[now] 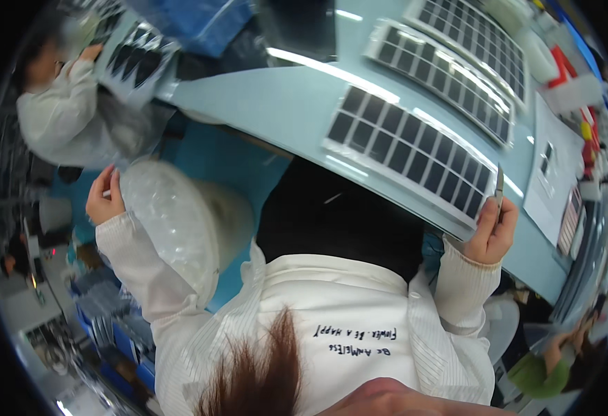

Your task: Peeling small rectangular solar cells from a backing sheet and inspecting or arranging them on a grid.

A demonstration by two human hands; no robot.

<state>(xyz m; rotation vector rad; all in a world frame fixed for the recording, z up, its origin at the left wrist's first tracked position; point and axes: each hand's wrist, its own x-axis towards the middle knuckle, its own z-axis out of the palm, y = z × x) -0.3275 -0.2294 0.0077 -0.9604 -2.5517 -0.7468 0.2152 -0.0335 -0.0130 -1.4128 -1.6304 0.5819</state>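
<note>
Out on the left, the left hand (105, 197) is held beside a plastic-lined bin (231, 208), arm stretched sideways, fingers loosely curled, and whether anything small is pinched cannot be told; now the nearest gridded tray (415, 152) of dark rectangles, laid along the table (276, 104) edge, seemingly for easy reach; and at its right end a slim knife (500, 186) is gripped in the right hand (492, 232), blade pointed forward, presumably for control, forearm extended
</note>
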